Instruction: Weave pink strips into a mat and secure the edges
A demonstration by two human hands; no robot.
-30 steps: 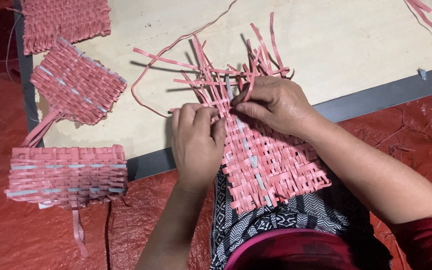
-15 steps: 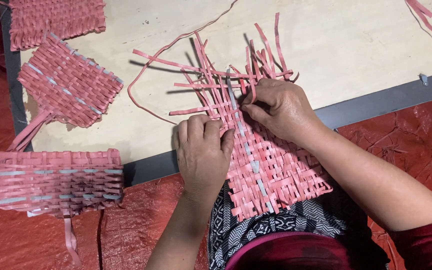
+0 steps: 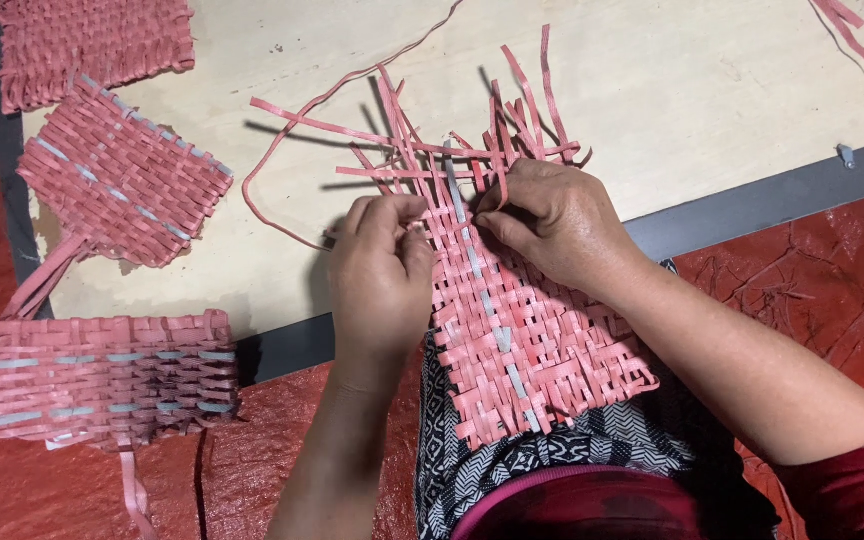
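My lap, patterned black-and-white cloth [image 3: 562,450], sits nearest, under the lower edge of the pink woven mat [image 3: 522,340] I'm working on. Mat lies tilted from my lap up onto the desk [image 3: 712,90], grey strip [image 3: 482,290] running through its middle, unwoven ends fanning out past my fingers

Left hand [image 3: 380,275]: fingers curled in, tips pinched on the mat's left edge near the open weave, holding strips, exactly which ones I can't tell. Right hand [image 3: 557,225]: fingers bent and closed down on the strips at the top of the woven part, thumb tucked toward the grey strip, pressing or pinching there, grip point hidden under the knuckles

Just beyond both sets of fingers, loose pink strips [image 3: 472,130] stick up and cross, one long strip [image 3: 282,160] loops off to the left over the desk. Left of my left hand, near the desk edge, a finished woven piece [image 3: 102,375] with grey bands lies on the red floor sheet [image 3: 812,290]. Farther left and up, a second woven panel [image 3: 122,170] on the desk, and a third [image 3: 92,40] at the far corner

Risks as I judge: loose ends are crowded, so picking the wrong strip would break the over-under pattern; if either pinch slackens the last rows could spring open; pulling hard could kink or tear a thin strip; the mat overhangs the desk edge and could slide toward my lap
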